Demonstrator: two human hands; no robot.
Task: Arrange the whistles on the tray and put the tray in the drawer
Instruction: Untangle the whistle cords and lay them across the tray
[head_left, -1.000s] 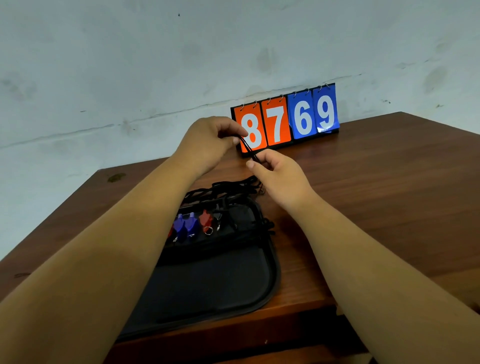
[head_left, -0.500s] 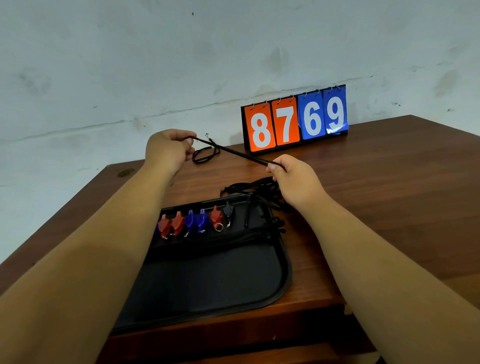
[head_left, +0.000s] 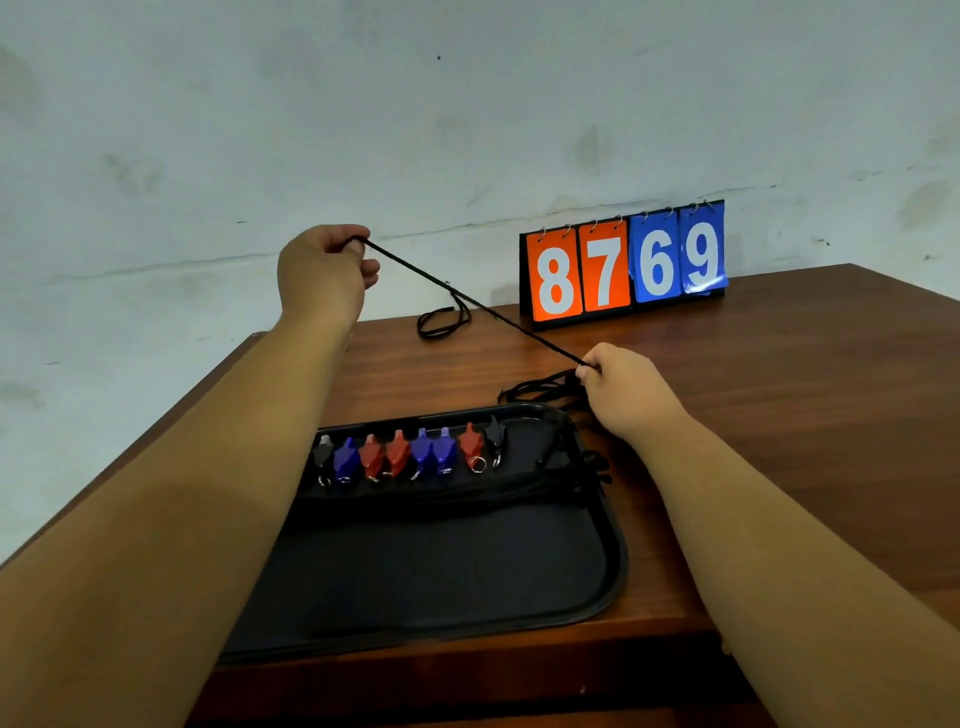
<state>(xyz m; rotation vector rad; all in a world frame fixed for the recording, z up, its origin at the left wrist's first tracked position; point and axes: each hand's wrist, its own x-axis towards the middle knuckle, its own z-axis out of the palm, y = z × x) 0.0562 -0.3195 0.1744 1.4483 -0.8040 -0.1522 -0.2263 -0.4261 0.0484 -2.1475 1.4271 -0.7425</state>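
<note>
Pale plastered wall fills the upper half. Below it is the brown wooden table. On its near part lies the black rectangular plastic tray w/ rounded corners. At the back of the table, against the wall, stands the flip scoreboard: orange cards 8 and 7, blue cards 6 and 9.

Both bare arms reach fwd. L hand is raised over the far left part of the table, fingers curled, pinching one end of a thin black cord. R hand is lower, just behind the tray's far right corner, fingers curled also, pinching the same cord. The cord runs straight and tight btw. the two hands, diag. from upper left to lower right.

Eight small plastic whistles (black, blue, red) lie in one row along the far side inside the tray, side by side, metal rings toward the camera. A bundle of black cords lies across the tray just in front of this row. A tangle of black cords lies on the table beside R hand. One loose cord loop rests on the table btw. L hand and scoreboard; if it joins the tight cord, I cannot tell.
</note>
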